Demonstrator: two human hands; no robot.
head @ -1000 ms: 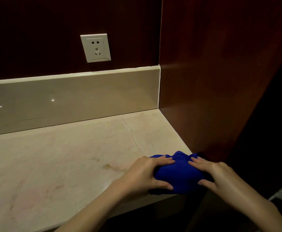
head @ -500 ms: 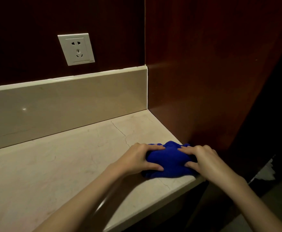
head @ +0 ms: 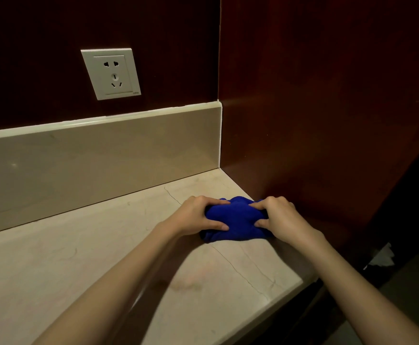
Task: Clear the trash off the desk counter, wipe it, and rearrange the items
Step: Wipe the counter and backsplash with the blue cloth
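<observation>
At right end of beige marble surface, left hand and right hand fingers curled, gripping bunched blue cloth. Wiping step; next, likely sweep leftward with steady pressure.

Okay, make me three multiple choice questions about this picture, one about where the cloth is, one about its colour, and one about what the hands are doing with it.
1. Where does the cloth lie on the counter?
A. at its right end, beside the dark wooden side panel
B. at its left end
C. right under the wall socket

2. What colour is the cloth?
A. white
B. blue
C. red

3. How do the hands meet the cloth?
A. both grip it
B. only the left touches it
C. neither touches it

Answers: 1 A, the cloth sits on the counter by the side panel, far right of the socket. 2 B, it is deep blue. 3 A, left hand and right hand curl fingers on it.
</observation>
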